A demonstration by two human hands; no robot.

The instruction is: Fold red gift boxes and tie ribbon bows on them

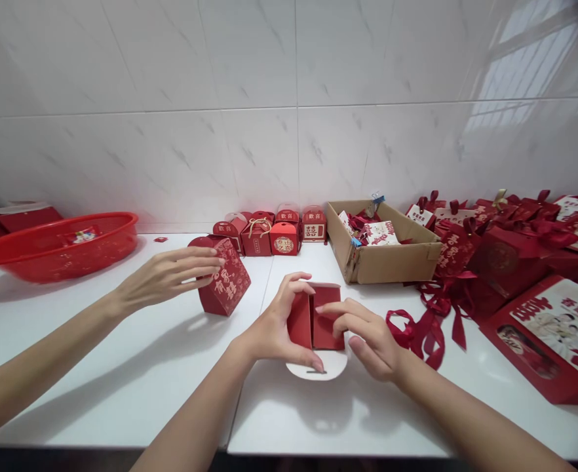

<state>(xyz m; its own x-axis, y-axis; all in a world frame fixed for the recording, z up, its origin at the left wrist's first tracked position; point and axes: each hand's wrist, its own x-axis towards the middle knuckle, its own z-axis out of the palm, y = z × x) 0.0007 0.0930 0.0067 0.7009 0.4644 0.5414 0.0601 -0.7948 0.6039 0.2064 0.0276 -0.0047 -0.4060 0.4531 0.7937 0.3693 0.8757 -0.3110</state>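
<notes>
A small red gift box (329,331) stands on the white table in front of me, its top open toward me, with red inner flaps and a rounded white slotted flap at the near side. My left hand (282,328) is closed around its left side, the thumb on the white flap and the fingers at the far edge. On the right, my right hand (370,337) has its fingertips on the inner red flap and its thumb by the outside of the right wall. Further left, another person's hand (181,269) touches a tilted dark red box (226,278) with gold lettering.
Several finished small red boxes (285,240) line the wall. A cardboard box (390,262) holds red and white packets. To its right lie many red ribboned boxes (505,255) and a loose red ribbon (429,334). A red plastic basin (73,252) is at left.
</notes>
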